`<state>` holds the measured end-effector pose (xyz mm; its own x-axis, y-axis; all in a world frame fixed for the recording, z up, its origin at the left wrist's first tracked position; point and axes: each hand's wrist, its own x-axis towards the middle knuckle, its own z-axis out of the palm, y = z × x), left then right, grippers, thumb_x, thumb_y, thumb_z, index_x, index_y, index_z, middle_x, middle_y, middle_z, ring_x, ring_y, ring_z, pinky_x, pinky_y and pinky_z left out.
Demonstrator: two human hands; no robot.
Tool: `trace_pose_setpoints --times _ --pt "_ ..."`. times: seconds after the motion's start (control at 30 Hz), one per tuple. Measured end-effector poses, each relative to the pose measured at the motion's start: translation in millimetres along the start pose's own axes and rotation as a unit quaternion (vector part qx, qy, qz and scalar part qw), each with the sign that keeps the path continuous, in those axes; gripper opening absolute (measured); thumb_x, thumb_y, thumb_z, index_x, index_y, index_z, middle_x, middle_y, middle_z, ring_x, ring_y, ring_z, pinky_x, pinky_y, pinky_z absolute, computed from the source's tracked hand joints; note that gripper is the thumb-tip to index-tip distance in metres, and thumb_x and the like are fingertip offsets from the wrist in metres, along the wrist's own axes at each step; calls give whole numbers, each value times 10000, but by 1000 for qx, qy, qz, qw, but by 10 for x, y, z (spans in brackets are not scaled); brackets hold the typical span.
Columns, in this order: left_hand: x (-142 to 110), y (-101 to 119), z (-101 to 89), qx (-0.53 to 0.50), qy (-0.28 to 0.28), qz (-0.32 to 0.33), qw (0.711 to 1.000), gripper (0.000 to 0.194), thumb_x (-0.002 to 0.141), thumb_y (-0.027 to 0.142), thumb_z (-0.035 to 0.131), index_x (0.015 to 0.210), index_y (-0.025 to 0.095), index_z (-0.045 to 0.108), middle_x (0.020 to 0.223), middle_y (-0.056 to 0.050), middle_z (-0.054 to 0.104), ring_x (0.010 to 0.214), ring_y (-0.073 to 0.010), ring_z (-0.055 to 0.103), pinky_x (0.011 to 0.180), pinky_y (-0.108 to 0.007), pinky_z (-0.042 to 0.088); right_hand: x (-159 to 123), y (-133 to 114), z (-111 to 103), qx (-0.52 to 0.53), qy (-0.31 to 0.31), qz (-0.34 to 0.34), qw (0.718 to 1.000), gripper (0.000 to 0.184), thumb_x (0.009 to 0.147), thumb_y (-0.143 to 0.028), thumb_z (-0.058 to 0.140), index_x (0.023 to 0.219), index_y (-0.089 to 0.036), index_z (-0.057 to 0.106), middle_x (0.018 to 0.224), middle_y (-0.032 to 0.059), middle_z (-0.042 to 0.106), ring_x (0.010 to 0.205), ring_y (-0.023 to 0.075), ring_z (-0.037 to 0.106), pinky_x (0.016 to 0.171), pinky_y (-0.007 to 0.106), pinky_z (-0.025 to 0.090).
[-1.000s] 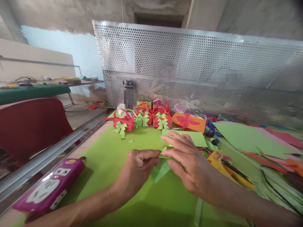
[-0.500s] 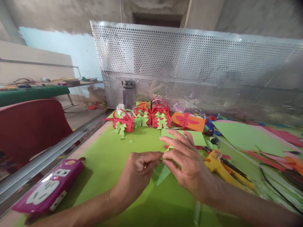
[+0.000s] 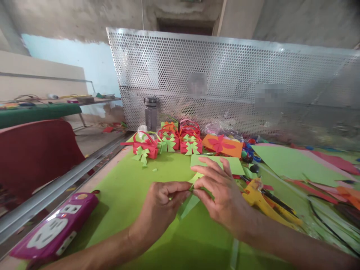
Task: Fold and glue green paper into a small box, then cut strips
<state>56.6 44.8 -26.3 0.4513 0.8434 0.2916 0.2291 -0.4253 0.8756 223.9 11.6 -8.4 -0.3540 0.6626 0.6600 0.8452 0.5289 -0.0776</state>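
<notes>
Between my two hands is a piece of light green paper (image 3: pixel 189 206), partly hidden by the fingers. My left hand (image 3: pixel 165 200) pinches it from the left with thumb and index finger. From the right, the thumb and index finger of my right hand (image 3: pixel 218 191) pinch the same paper, with the other fingers raised and spread. Behind my right hand lies a flat light green paper rectangle (image 3: pixel 234 165). Beside my right wrist rests a yellow glue gun (image 3: pixel 260 200). Farther back stand small red paper baskets with green bows (image 3: pixel 191 145).
A purple power strip (image 3: pixel 60 225) lies at the left table edge. An orange paper piece with a red bow (image 3: pixel 222 145) and a dark bottle (image 3: pixel 151 114) stand at the back. Paper sheets (image 3: pixel 295 163) and strips cover the right. A perforated metal panel (image 3: pixel 225 67) rises behind.
The green paper between my fingers has tilted slightly, its lower end shifting left. Both hands keep their pinch and have barely moved.
</notes>
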Motion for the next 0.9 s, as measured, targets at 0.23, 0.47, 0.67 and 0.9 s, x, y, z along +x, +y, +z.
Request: trace_pose_setpoints --times 0.23,0.47,0.67,0.9 --pt "17 17 -6 2 9 2 1000 195 799 242 545 746 176 720 517 46 493 454 -67 296 424 -178 270 44 -10 -46 59 15 6 998 153 789 -113 579 674 -201 532 771 -17 673 991 220 570 1014 589 104" --pt "26 35 -21 8 39 14 999 171 777 222 554 740 161 708 527 26 568 460 -86 396 446 -190 315 48 -44 -94 92 42 8 995 169 792 -128 585 663 -203 506 648 -39 613 759 153 606 1039 503 183" --pt "20 40 -20 -1 30 44 999 177 795 230 546 741 153 697 596 -12 653 513 -113 512 480 -199 373 48 -44 -105 120 -32 73 990 163 752 -129 638 857 -231 566 775 -28 636 780 154 582 1024 552 147" --pt "-6 29 -21 6 43 92 995 143 794 191 562 712 150 671 605 -8 669 503 -111 543 470 -194 395 64 -41 -120 146 -55 78 985 93 774 -171 633 723 -208 564 738 -32 617 778 143 555 1000 523 166"
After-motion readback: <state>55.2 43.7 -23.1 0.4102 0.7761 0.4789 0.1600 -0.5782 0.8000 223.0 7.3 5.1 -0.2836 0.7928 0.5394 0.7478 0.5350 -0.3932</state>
